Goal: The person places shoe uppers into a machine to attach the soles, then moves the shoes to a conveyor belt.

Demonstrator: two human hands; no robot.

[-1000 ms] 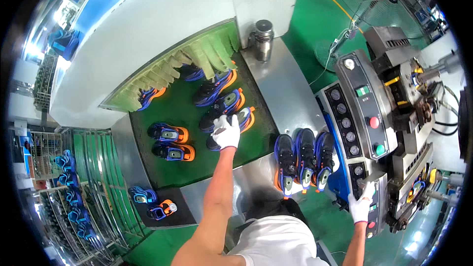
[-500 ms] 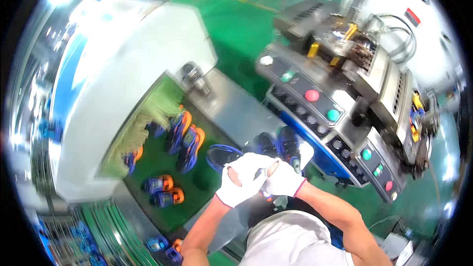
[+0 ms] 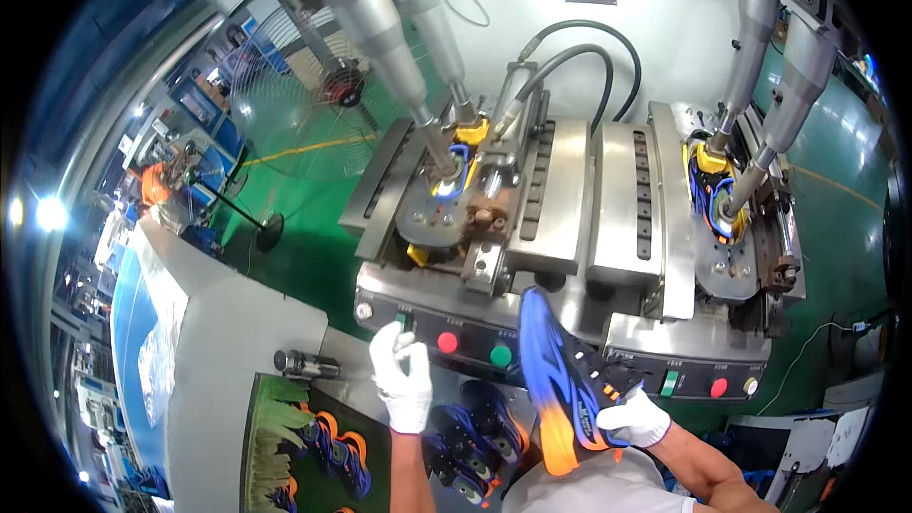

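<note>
In a white glove, my right hand [image 3: 636,418] grips a sneaker [image 3: 560,385] by its ankle opening. The sneaker is black and blue, with an orange heel at the bottom and its toe pointing away from me; its sole side faces left. Also gloved, my left hand [image 3: 401,378] is raised at the near edge of the machine's control panel, beside a green switch [image 3: 404,319]. Its fingers are partly bent and apart, with nothing seen between them. Between my forearms, several dark shoes [image 3: 475,442] rest on a surface below.
A two-station press machine stands ahead, with shoe uppers clamped at its left station [image 3: 451,171] and right station [image 3: 717,195]. Red and green buttons line its front panel [image 3: 475,342]. At left, a conveyor [image 3: 247,323] with a green fringe curtain [image 3: 271,432] carries more shoes. A fan [image 3: 342,85] stands behind.
My view has swung right to face the press. My hands, together before, are now apart; a sneaker now shows in the right hand, and the left has moved to the panel.
</note>
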